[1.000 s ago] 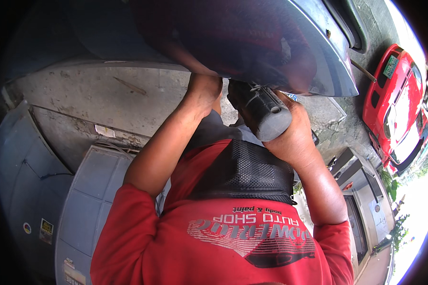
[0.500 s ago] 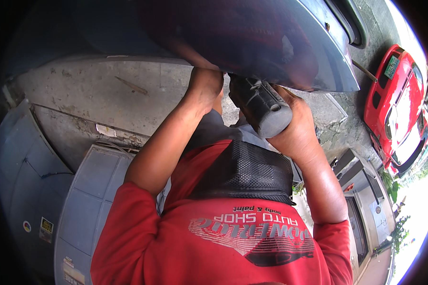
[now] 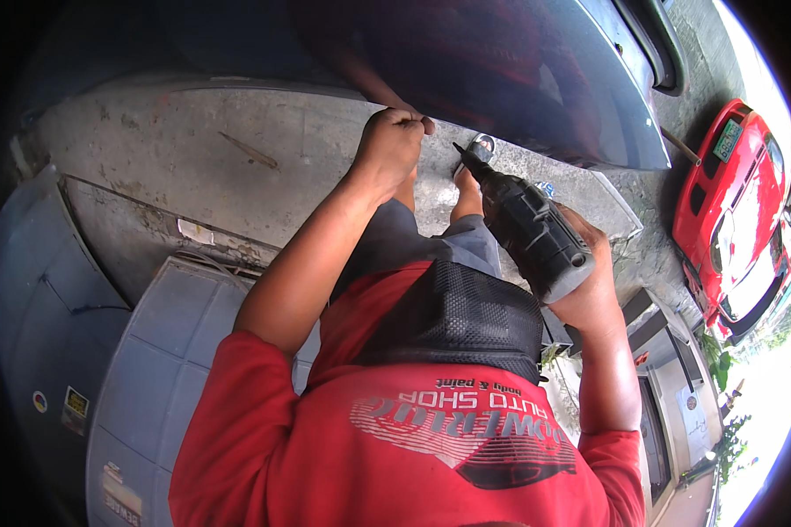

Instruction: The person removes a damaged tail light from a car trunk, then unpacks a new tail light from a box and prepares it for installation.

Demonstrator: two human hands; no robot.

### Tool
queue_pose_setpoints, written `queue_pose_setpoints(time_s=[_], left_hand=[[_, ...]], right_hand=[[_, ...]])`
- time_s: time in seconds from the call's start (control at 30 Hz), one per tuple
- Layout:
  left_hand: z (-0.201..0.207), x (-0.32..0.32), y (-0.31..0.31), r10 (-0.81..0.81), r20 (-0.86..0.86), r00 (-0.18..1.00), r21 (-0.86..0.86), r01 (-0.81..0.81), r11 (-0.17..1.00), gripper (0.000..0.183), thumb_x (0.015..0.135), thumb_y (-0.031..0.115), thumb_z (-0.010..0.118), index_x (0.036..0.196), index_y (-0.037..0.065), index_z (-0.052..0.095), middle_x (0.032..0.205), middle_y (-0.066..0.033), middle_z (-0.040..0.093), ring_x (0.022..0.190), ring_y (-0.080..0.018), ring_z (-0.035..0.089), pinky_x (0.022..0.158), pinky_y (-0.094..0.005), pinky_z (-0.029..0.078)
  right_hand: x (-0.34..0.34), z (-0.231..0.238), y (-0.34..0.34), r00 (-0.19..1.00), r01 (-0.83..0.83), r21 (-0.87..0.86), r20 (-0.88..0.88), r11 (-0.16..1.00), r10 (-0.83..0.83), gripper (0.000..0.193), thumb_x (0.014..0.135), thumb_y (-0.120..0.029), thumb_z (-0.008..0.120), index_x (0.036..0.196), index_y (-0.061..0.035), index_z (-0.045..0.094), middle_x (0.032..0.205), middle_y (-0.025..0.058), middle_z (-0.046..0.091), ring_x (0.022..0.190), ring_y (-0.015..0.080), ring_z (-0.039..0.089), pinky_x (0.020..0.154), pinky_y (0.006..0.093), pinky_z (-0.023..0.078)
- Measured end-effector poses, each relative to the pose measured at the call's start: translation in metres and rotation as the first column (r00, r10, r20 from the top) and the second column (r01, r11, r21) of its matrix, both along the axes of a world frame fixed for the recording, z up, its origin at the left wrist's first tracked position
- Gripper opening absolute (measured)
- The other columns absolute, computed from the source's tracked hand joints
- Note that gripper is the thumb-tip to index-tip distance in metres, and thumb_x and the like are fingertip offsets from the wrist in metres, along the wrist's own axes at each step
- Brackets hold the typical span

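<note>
A dark, glossy car body panel (image 3: 466, 79) spans the top of the view, its lower edge just beyond my hands. My left hand (image 3: 391, 145) is closed, fingers curled and fingertips at that edge; what they pinch, if anything, is hidden. In my right hand (image 3: 593, 272) is a black power drill (image 3: 536, 228), gripped by a handle that is mostly out of sight. Its slim dark bit points up and left, short of the panel edge and a little right of my left fingertips.
Concrete floor (image 3: 255, 127) lies below, with a thin stick (image 3: 248, 149) on it. To the left stand a grey-blue cabinet (image 3: 171, 351) and another grey-blue panel (image 3: 53, 325). A red car (image 3: 734, 211) is parked at the right. A black mesh pouch (image 3: 457, 316) hangs at my front.
The drill in my right hand has drawn back from beneath the panel, down and to the right, exposing its bit. My left hand has shifted slightly right and up along the edge.
</note>
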State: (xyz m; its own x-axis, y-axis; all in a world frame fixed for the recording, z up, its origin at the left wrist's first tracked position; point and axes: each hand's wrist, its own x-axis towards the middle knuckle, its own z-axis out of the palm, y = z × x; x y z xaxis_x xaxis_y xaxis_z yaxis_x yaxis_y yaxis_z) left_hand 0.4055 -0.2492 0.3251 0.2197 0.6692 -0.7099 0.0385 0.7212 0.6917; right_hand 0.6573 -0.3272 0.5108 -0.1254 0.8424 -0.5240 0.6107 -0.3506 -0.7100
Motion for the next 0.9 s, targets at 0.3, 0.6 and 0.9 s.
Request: queue_pose_setpoints(time_s=[0.3, 0.6, 0.9], left_hand=[[0.008, -0.020, -0.026, 0.077, 0.014, 0.997, -0.074, -0.075, 0.994, 0.018, 0.102, 0.016, 0.070, 0.110, 0.001, 0.075, 0.104, -0.0037, 0.072, 0.100, -0.0152, 0.067, 0.092, -0.0330, 0.052], [-0.036, -0.039, -0.093, 0.214, -0.278, 0.936, 0.129, -0.184, 0.974, 0.051, 0.109, 0.021, 0.067, 0.154, 0.003, 0.053, 0.151, -0.0187, 0.060, 0.129, -0.0259, 0.065, 0.108, -0.0406, 0.053], [-0.034, 0.028, -0.087, 0.752, -0.207, 0.626, 0.228, -0.717, 0.659, 0.046, 0.114, 0.022, 0.056, 0.157, 0.007, 0.050, 0.159, -0.0185, 0.053, 0.139, -0.0326, 0.058, 0.110, -0.0485, 0.050]], right_hand=[[0.042, 0.001, -0.039, 0.997, 0.015, -0.237, 0.075, 0.971, 0.003, 0.056, 0.071, -0.008, 0.089, 0.124, 0.0013, 0.073, 0.111, 0.0164, 0.080, 0.104, 0.0233, 0.077, 0.098, 0.0371, 0.057], [0.153, -0.055, -0.124, 0.944, -0.011, -0.310, 0.311, 0.951, 0.112, 0.060, 0.071, -0.011, 0.091, 0.128, -0.0033, 0.074, 0.105, 0.0233, 0.080, 0.102, 0.0393, 0.079, 0.088, 0.0446, 0.059], [0.400, -0.168, -0.217, 0.902, 0.412, -0.433, 0.071, 0.802, -0.425, 0.040, 0.094, -0.018, 0.071, 0.129, 0.0032, 0.070, 0.111, 0.0267, 0.079, 0.098, 0.0287, 0.077, 0.085, 0.0455, 0.057]])
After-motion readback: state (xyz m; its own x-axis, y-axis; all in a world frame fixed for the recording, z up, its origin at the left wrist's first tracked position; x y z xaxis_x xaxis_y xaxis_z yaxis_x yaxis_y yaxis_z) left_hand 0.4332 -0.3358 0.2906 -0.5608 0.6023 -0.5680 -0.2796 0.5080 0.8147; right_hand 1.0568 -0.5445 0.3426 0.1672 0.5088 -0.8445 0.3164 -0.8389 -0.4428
